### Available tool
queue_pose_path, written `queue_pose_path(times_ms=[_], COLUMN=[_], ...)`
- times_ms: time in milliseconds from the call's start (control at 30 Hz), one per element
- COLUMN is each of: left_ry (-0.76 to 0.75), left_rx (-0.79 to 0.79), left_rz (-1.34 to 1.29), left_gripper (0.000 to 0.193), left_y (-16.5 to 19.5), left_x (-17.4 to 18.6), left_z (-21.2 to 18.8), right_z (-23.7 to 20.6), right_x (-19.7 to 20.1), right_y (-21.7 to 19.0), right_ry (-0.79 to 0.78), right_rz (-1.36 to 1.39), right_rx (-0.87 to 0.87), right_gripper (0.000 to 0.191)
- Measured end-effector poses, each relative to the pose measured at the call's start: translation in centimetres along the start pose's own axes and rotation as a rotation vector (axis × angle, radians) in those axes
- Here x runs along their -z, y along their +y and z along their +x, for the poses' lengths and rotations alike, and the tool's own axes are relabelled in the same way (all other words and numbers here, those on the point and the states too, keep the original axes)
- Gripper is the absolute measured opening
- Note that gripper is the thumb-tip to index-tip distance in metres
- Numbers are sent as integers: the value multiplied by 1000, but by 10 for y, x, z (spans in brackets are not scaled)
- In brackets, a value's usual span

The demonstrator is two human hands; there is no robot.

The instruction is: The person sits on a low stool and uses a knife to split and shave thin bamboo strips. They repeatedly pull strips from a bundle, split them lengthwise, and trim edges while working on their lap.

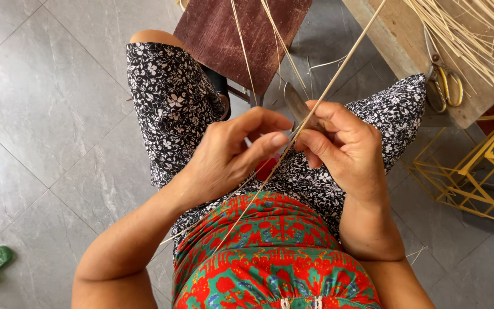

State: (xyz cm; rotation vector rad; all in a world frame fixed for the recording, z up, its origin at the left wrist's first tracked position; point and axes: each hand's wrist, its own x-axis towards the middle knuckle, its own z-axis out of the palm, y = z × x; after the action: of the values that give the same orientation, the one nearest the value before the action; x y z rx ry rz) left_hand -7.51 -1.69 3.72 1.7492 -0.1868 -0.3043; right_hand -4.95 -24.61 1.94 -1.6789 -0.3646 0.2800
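Got a long thin pale bamboo strip running diagonally from my lap up past the bench, pinched between my fingers, and a dark knife blade pressed against it, pointing up.

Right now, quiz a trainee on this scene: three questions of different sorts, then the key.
1. True or false: the right hand grips a knife.
2. What do the left hand fingertips pinch? A) scissors B) thin bamboo strip C) green sandal
3. Name the thing lying on the wooden bench beside the strip bundle.

Key: 1 true. 2 B, the bamboo strip. 3 yellow-handled scissors.
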Motion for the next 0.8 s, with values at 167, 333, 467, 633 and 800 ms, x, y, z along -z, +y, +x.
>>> queue_pose_path(times_ms=[167, 333, 467, 633, 800], left_ry=[-28, -160, -147, -124, -146], left_rx=[89, 9, -4, 43, 55], left_rz=[-173, -591, -612, -545, -529], left_gripper=[21, 16, 16, 17, 19], left_y=[-8, -25, -30, -28, -27], left_x=[-3, -6, -12, -12, -13], left_z=[20, 25, 24, 24, 17], right_z=[9, 9, 8, 10, 8], right_x=[-5, 1, 5, 6, 5], right_y=[3, 2, 0, -1, 1], right_ry=[-5, -13, -24, -55, -58], right_rz=[28, 76, 93, 120, 120], right_rx=[16, -45, -38, -42, -79], right_gripper=[33, 33, 33, 34, 37])
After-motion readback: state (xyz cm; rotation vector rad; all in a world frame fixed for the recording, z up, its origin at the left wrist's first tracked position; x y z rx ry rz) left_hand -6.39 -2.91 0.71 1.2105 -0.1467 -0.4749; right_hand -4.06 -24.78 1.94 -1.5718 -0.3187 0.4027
